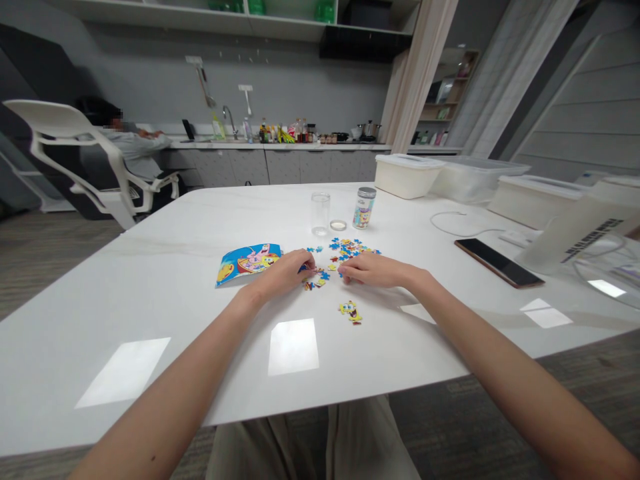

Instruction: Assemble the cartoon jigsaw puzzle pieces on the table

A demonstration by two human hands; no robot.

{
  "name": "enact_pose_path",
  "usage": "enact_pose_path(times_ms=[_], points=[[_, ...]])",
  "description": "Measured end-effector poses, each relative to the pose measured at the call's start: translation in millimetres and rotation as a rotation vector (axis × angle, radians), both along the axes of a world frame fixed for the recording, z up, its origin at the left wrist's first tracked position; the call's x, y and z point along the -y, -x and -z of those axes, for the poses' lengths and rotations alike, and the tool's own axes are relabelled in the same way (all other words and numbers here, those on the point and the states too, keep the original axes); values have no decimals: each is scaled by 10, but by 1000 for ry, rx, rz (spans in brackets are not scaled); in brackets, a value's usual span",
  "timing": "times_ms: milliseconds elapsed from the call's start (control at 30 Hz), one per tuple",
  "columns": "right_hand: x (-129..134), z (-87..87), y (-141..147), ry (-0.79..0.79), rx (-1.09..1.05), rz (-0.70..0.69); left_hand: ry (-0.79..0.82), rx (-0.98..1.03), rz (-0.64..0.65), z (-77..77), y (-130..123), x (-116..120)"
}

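Note:
My left hand (291, 270) rests at the left edge of the scattered puzzle pieces (350, 247), its fingers curled over a few of them. On the right side of the pile, my right hand (367, 269) has its fingertips pinched together down at the pieces; whatever they hold is too small to make out. A few joined yellow pieces (351, 311) showing a cartoon face lie nearer to me. Left of my left hand is a blue picture sheet (249, 260), slightly curved. Behind the pile stand a clear open jar (320, 215), a round lid (338, 225) and a printed canister (364, 209).
A phone (498, 262) and a white cable (465, 231) lie on the white table (165, 287) at right. Storage boxes (407, 177) and a white bag (580, 230) stand farther right. A person sits in a white chair (75, 147) at far left.

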State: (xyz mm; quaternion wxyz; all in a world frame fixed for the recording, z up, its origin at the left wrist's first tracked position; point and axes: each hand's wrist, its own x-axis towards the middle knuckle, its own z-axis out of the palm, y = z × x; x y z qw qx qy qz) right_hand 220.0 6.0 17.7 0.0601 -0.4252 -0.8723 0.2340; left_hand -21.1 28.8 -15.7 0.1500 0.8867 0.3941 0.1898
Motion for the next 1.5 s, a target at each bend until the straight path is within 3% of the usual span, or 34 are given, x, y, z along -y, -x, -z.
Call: enact_pose_path(times_ms=[133, 200, 300, 367, 467, 600, 800, 1033, 1133, 1267, 1333, 1433, 1500], points=[[0, 11, 15, -17, 5, -21, 71, 50, -25, -55, 3, 20], [-1, 49, 49, -100, -25, -57, 68, 70, -16, -90, 13, 18], [-1, 153, 126, -309, -162, -117, -12, 41, -54, -155, 57, -1], [0, 226, 179, -365, -209, -159, -130, -62, -153, -216, 109, -3], [-5, 294, 235, -340, -173, -199, -232, -381, -335, -311, 203, 31], [-25, 299, 269, -269, -111, -207, -56, -677, -416, -345, 292, 90], [-51, 286, 270, -258, -142, -210, 30, -635, -465, -285, 320, 106], [-65, 312, 235, -253, -283, -164, 33, -666, -552, -444, 232, 218], [-74, 289, 247, -110, -484, 21, -28, -656, -607, -498, 178, 263], [-67, 217, 235, 375, -806, 311, -161, -584, -580, -498, 107, 280], [-46, 169, 215, 571, -913, 347, -210, -547, -560, -482, 55, 277], [-12, 102, 189, 732, -1010, 354, -238, -417, -494, -468, -49, 282], [-1, 74, 178, 774, -1030, 341, -127, -254, -423, -481, -116, 307]])
